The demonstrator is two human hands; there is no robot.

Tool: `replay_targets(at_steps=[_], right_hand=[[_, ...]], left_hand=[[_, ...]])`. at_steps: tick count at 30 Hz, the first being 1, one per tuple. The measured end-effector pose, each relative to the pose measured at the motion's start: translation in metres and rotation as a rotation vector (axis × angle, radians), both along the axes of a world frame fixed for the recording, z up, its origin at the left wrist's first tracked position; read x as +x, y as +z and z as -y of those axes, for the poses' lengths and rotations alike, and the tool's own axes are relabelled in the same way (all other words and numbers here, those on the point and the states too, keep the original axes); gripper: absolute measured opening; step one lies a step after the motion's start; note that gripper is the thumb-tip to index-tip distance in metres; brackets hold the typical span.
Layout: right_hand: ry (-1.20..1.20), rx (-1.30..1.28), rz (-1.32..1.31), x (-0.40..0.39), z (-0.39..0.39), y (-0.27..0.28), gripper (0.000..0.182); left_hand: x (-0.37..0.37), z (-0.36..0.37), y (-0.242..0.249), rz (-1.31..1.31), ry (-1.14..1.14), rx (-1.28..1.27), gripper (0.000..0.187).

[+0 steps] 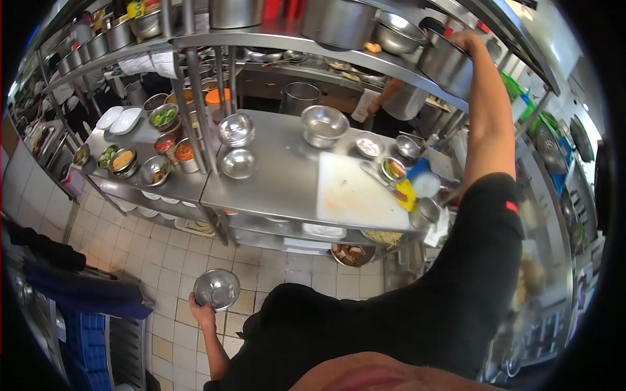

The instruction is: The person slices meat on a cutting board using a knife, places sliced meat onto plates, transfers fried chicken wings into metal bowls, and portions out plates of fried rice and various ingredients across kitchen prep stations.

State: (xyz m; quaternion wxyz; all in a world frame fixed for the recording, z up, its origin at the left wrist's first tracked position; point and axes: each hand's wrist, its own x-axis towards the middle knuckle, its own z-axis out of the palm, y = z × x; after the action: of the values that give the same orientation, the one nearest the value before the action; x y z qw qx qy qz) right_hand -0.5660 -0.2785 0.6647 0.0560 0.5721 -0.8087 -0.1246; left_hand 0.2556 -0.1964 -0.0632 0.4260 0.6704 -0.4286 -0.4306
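Low over the tiled floor, my left hand [203, 315] grips the rim of a shiny metal bowl [225, 281]. My right hand [464, 41] is raised high to the upper shelf, right at the rim of a tall metal pot [443, 64]. Its fingers are mostly hidden at the pot's top. Beside that pot sit stacked metal bowls [399, 34]. Below the raised arm, a white cutting board [358, 190] lies on the steel counter [274, 140], with a knife [378, 176] across its edge and a yellow cloth [405, 194] by its corner.
Metal bowls [325, 126] stand along the counter. A side table at the left holds bowls of chopped food [155, 171] and white dishes [126, 121]. Behind the counter, a person's arm [388, 94] shows. Blue crates [88, 345] stand at lower left; a food tub [353, 253] sits under the counter.
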Motion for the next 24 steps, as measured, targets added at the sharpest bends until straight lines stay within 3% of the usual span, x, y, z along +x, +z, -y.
replay_targets(at_steps=[3, 8, 12, 13, 16, 18, 20, 21, 22, 24], right_hand=[[-0.051, 0.062, -0.031, -0.05, 0.006, 0.001, 0.039], [-0.079, -0.251, 0.054, -0.047, -0.001, -0.012, 0.028], [-0.182, -0.473, 0.081, -0.043, -0.014, -0.006, 0.014], [-0.125, -0.553, 0.102, -0.041, -0.019, -0.007, 0.007], [-0.187, -0.7, 0.199, -0.042, -0.028, -0.001, 0.011], [-0.087, -0.678, 0.063, -0.051, -0.034, 0.001, 0.014], [-0.154, -0.677, 0.042, -0.056, -0.036, 0.003, 0.013], [-0.032, -0.693, 0.085, -0.08, -0.028, -0.003, 0.013], [0.064, -0.721, 0.115, -0.116, -0.038, 0.002, 0.013], [0.1, -0.518, 0.193, -0.178, -0.035, 0.013, 0.02]], left_hand=[[0.001, -0.005, 0.012, -0.115, 0.102, 0.06, 0.079], [-0.014, 0.023, 0.022, -0.289, 0.185, 0.121, 0.076], [-0.042, 0.085, 0.03, -0.102, 0.0, -0.069, 0.072], [-0.057, 0.1, 0.053, -0.131, -0.008, -0.074, 0.071], [-0.103, 0.139, 0.114, -0.2, -0.089, -0.141, 0.07], [-0.139, 0.156, 0.179, -0.271, -0.151, -0.05, 0.071], [-0.161, 0.178, 0.202, -0.319, -0.285, -0.109, 0.072], [-0.173, 0.197, 0.2, -0.26, -0.316, -0.239, 0.072], [-0.18, 0.207, 0.207, -0.353, -0.315, -0.198, 0.072], [-0.189, 0.224, 0.228, -0.295, -0.397, -0.277, 0.072]])
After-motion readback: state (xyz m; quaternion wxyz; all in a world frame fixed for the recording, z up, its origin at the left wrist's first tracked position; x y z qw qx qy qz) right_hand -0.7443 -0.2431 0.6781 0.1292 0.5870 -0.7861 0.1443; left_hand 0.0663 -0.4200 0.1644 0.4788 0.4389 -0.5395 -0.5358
